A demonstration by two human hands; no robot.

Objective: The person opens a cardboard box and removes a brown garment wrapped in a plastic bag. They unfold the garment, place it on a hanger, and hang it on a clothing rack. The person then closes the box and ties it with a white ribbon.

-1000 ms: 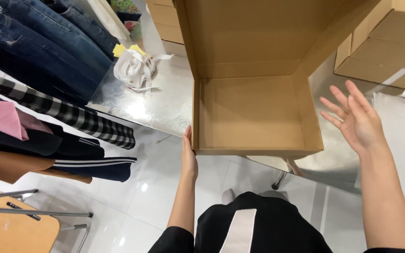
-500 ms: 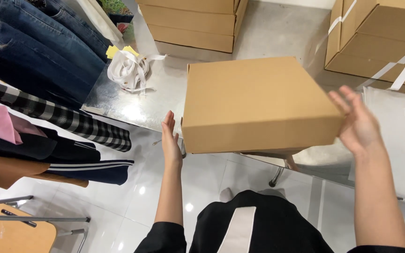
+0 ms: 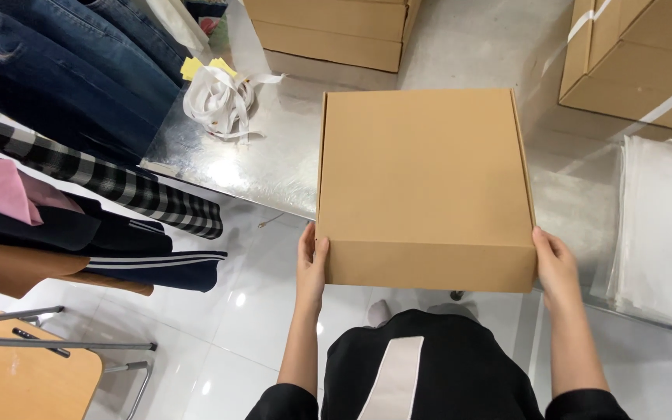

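Left hand (image 3: 311,264) and right hand (image 3: 555,268) press flat fingers (image 3: 321,250) against the closed cardboard box (image 3: 425,179).

— What is sitting on the shiny metal table (image 3: 274,167)?
— The closed cardboard box (image 3: 425,183) between both hands, a white ribbon bundle (image 3: 219,105) lying beyond the left hand (image 3: 312,264), clear plastic bags (image 3: 663,233) resting beside the right hand (image 3: 558,268).
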